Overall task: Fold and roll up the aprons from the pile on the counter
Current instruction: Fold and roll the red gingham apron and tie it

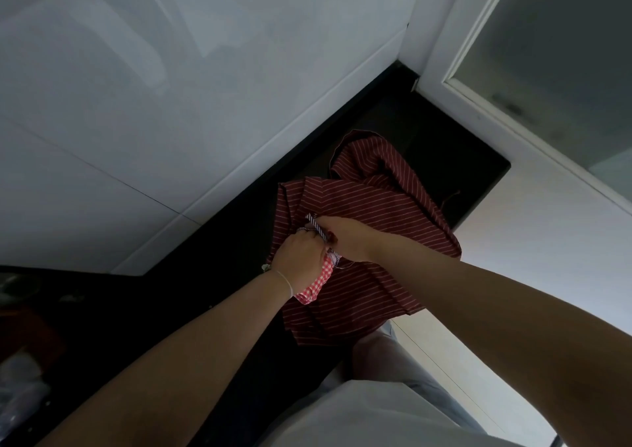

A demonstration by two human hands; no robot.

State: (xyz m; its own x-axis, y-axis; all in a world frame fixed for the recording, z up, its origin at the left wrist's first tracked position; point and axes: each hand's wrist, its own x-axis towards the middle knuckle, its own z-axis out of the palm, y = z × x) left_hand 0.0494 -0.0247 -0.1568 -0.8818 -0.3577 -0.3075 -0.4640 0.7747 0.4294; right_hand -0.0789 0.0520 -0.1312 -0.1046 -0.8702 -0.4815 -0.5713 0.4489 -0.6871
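So both hands are bunched up together over the black glossy bench (212,241), right on top of a crumpled dark red apron with thin white stripes (376,207) that's spread across the bench and hanging a bit over its near edge. The left hand (301,258) has its fingers curled around a rolled-up red and white gingham apron (316,282), which pokes out from under the palm toward the wrist. There's a thin pale band (285,280) on that wrist. The right hand (345,233) comes in from the other side, touching the left one, and its fingers are pinching a narrow blue and white striped strap (316,224) that loops over the top of the roll. Can't really tell how the strap runs under the hands, it's hidden. Behind the bench is a white tiled wall (171,104), and off to the right a white-framed frosted glass panel (547,70). The far left end of the bench is dark and blurry, with some clutter I can't make out.
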